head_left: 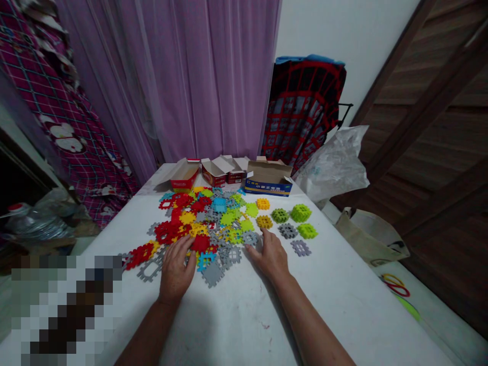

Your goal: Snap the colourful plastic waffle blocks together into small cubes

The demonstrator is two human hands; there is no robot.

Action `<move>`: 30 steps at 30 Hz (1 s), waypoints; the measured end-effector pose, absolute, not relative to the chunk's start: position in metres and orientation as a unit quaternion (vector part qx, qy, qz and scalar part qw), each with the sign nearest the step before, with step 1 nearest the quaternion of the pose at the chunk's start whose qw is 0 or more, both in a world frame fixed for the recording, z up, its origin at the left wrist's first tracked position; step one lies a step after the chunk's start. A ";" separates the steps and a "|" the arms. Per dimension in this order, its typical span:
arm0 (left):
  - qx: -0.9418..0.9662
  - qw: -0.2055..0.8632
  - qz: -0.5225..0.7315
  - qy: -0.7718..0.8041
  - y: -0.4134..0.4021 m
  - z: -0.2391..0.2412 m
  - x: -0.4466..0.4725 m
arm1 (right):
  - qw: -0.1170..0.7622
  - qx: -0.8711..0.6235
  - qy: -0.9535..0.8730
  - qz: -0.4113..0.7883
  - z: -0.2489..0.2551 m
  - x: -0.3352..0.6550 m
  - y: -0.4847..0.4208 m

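A spread pile of plastic interlocking tiles in red, yellow, grey, lime and blue covers the middle of the table. My left hand (177, 268) rests at the pile's near left edge, fingers stretched out and thumb apart, close to a red tile (200, 243). At the right edge, my right hand (271, 254) has its thumb and fingers apart. Its thumb is near a grey tile (250, 238), and its fingertips are just below a yellow stack of tiles (264, 221). Neither hand visibly holds anything. A flat grey square tile (213, 273) lies between the hands.
Right of the pile stand small stacks: yellow (263, 204), lime (301, 212), green (280, 215) and grey (287, 231). Opened cartons, including a red box (185, 178) and a blue box (269, 187), line the white table's (244, 325) far edge. A plastic bag (335, 162) hangs at right.
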State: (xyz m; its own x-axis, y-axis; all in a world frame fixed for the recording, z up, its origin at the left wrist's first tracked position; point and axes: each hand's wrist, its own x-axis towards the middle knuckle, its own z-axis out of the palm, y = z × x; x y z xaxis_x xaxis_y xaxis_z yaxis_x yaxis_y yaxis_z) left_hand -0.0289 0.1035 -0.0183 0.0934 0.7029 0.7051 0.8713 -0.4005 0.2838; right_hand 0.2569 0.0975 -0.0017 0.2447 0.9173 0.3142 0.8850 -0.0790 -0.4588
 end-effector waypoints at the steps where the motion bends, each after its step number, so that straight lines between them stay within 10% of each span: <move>1: -0.731 0.099 -0.406 -0.539 0.104 -0.019 -0.029 | 0.272 -0.739 -0.616 0.024 -0.001 0.251 0.097; 15: -0.721 0.047 -0.428 -0.543 0.106 -0.021 -0.032 | 0.308 -0.570 -0.753 0.117 -0.019 0.327 0.100; 30: -0.712 0.008 -0.423 -0.561 0.107 -0.018 -0.031 | 0.212 -0.793 -0.571 -0.019 0.000 0.264 0.078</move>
